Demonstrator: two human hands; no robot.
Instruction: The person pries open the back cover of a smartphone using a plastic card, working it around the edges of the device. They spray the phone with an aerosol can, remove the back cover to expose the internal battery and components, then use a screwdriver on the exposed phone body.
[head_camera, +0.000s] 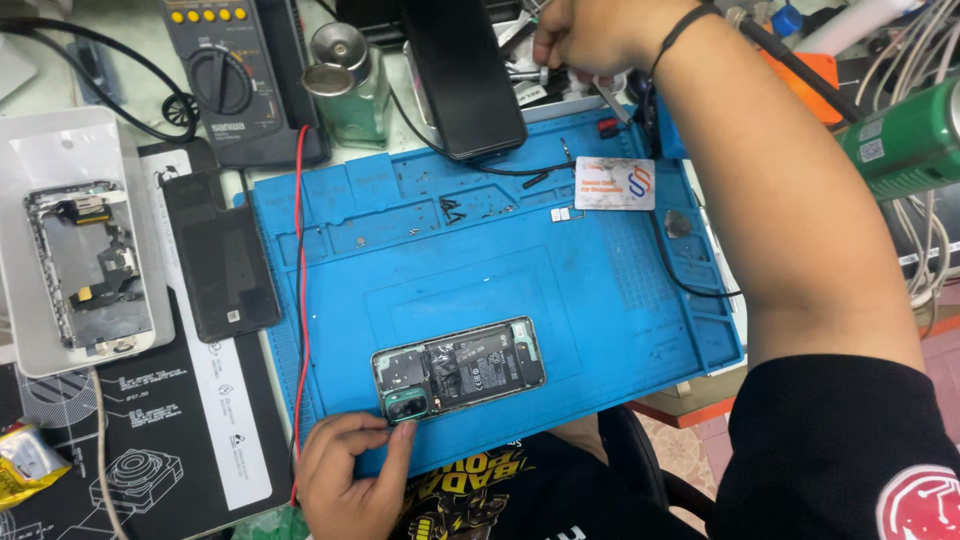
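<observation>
Two hands apart; left hand (350, 470) steadies opened phone (458, 367) near mat (600, 300) edge

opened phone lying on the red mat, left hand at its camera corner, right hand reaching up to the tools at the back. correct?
Not quite: the mat is blue, not red; only a thin red wire runs along its left edge. The head view shows this. The rest holds: the opened phone lies on the mat, the left hand touches its camera corner, and the right hand reaches up to the tools at the back.
</observation>
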